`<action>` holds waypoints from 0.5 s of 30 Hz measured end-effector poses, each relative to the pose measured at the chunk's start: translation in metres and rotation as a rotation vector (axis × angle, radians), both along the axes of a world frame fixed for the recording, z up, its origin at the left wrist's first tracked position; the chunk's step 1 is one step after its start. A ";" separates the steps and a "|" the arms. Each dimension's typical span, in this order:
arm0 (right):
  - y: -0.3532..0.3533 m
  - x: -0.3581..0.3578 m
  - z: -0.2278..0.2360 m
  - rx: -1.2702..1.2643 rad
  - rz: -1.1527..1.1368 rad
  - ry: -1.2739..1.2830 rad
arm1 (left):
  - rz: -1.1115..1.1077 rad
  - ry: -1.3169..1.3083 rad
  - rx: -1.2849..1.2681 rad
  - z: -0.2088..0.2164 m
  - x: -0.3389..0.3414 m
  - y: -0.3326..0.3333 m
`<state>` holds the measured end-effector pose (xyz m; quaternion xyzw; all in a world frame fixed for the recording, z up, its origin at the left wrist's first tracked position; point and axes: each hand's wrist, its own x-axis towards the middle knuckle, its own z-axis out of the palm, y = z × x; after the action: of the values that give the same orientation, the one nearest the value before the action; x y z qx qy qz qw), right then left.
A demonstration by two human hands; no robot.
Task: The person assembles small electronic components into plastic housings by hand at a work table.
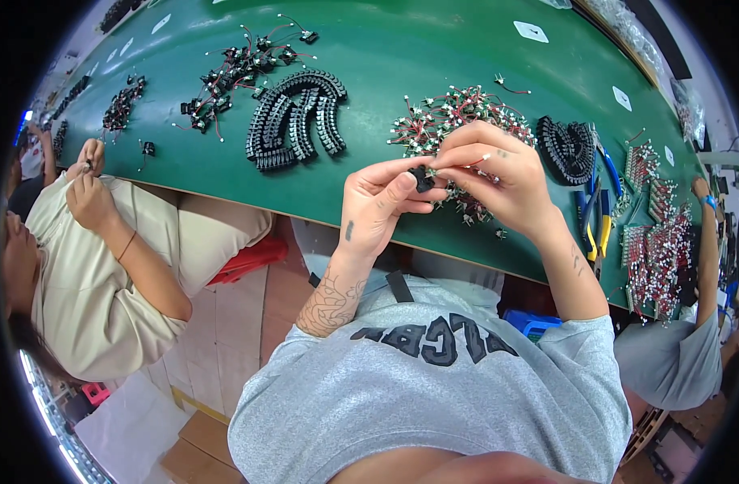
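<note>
left fingers pinch a blocky black part, right fingers a red-wired piece against it; tangled wires heap at twelve o'clock, ridged black strips curve at ten.

here we are, high on the wearer's head, one fisheye view looking steeply down and forward: grey shirt close below us, left hand and right hand near mid-frame, green table stretching beyond, its edges bowing.
</note>
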<state>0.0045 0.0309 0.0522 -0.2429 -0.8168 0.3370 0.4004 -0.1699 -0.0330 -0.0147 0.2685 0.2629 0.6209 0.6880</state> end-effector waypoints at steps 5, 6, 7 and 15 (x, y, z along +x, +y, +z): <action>0.001 0.000 0.002 0.004 0.041 -0.073 | -0.019 0.028 0.016 -0.001 -0.001 -0.001; 0.001 0.000 0.002 -0.004 0.049 -0.075 | -0.026 0.019 0.021 -0.002 -0.001 -0.001; 0.002 0.000 0.002 -0.013 0.057 -0.076 | -0.033 0.010 0.026 -0.002 -0.002 0.000; 0.006 -0.002 0.002 -0.067 0.058 -0.044 | -0.018 -0.029 0.001 -0.002 -0.002 0.001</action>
<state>0.0026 0.0369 0.0541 -0.2397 -0.8205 0.3702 0.3638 -0.1717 -0.0324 -0.0166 0.2624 0.2502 0.6187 0.6970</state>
